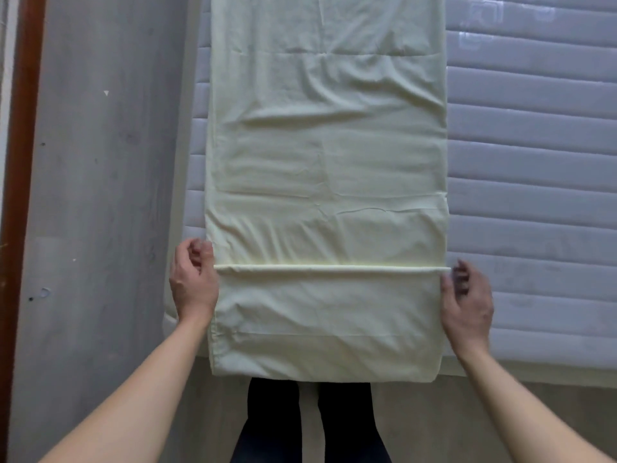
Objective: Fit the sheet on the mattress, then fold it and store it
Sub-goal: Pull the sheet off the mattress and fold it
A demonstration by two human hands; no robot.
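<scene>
- Since the sheet [329, 145] lies as a long strip on the mattress [534, 162], running straight away from the fingers, the fold goes forward.
- Left hand [193, 282] and right hand [467, 302] each pinch one end of the raised crease, equally near.

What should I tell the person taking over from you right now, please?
Left hand: pinches the left end of the raised fold.
Right hand: at the right end of the fold, fingers curled at the sheet's edge; the grip itself is unclear.
Sheet: off the corners, folded into a long strip lying on the bare mattress, near end hanging over the edge.
Done: lengthwise folds.
Left: fold the strip down its length, then store it.
</scene>
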